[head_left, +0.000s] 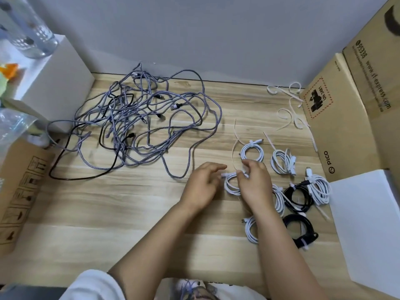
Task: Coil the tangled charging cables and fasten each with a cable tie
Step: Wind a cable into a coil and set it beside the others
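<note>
On the left half of the pale wood-grain tabletop (108,213), a loose tangle of grey braided charging cables (138,118) is sprawling, with one thin black cable (71,169) running through it; the separate strands cannot be counted. Further right, the left hand (202,187) is hovering with fingers relaxed and slightly spread, its fingertips just beside a small white coiled cable (231,185) lying on the table. The right hand (254,185) is pinching the top of that coil, where a thin pale cable tie (234,148) is arching upward. Around the hands, five more white coils and two black coils are lying bundled; the nearest white bundle (252,151) is sitting just behind the right fingers. At the far right, several loose pale ties (290,105) are lying near brown cardboard boxes (346,109).
</note>
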The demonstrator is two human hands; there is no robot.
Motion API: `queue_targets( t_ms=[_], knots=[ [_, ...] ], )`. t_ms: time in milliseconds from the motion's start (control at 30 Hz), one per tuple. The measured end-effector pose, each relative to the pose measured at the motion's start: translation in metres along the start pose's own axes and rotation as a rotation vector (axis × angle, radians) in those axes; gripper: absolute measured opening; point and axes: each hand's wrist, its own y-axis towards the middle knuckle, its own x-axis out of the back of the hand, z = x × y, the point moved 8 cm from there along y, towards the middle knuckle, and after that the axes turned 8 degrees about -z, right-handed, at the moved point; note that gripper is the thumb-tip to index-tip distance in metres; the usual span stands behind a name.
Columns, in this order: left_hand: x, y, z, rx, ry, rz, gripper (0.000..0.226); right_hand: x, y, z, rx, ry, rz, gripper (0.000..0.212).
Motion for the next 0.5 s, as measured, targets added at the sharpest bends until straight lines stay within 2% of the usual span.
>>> queue_targets(
  t_ms=[67,167,267,333,400,467,500],
  knots=[
    [0.035,-0.004,0.002,-0.041,-0.037,-0.173,0.037,0.002,0.001,0.019,0.064,0.046,-0.017,0.032],
    [0.091,-0.003,0.02,-0.069,0.052,-0.407,0.042,-0.012,-0.002,0.067,0.261,0.123,0.019,0.028],
    [0.15,0.001,0.045,-0.027,0.207,-0.638,0.042,-0.045,-0.012,0.116,0.474,0.101,0.18,0.034],
    [0.184,0.006,0.068,0.104,0.325,-0.749,0.04,-0.072,-0.021,0.13,0.565,-0.008,0.328,0.043],
    [0.205,0.017,0.102,0.332,0.398,-0.71,0.035,-0.098,-0.027,0.133,0.631,-0.146,0.44,0.048],
    [0.207,0.023,0.136,0.589,0.475,-0.531,0.038,-0.116,-0.03,0.125,0.63,-0.252,0.518,0.049],
    [0.205,0.022,0.144,0.661,0.518,-0.443,0.038,-0.122,-0.031,0.119,0.613,-0.29,0.546,0.05]
  ],
)
